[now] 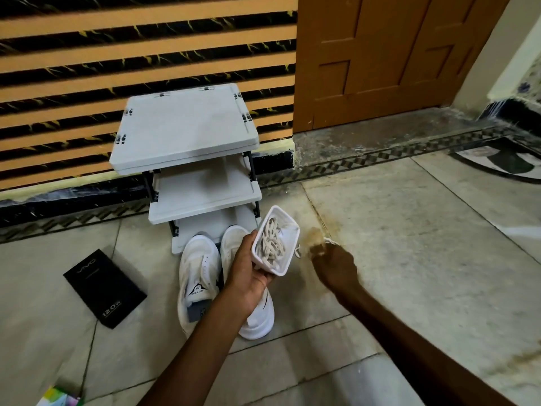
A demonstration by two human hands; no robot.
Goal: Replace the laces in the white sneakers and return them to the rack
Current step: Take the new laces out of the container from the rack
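Two white sneakers (200, 268) lie side by side on the floor in front of a white three-shelf rack (187, 133). My left hand (248, 273) grips a white rectangular container (288, 230) above the right sneaker (257, 320); off-white laces (272, 244) lie coiled inside it. To its right, my right hand (330, 265) is blurred, its fingers pinching a white lace (300, 250) that hangs beside the container.
A black box (104, 288) marked 120W lies on the tiled floor left of the sneakers. A colourful packet (60, 398) shows at the bottom left edge. A striped wall stands behind the rack, a wooden door (389, 60) to its right, a mat (503, 162) at far right.
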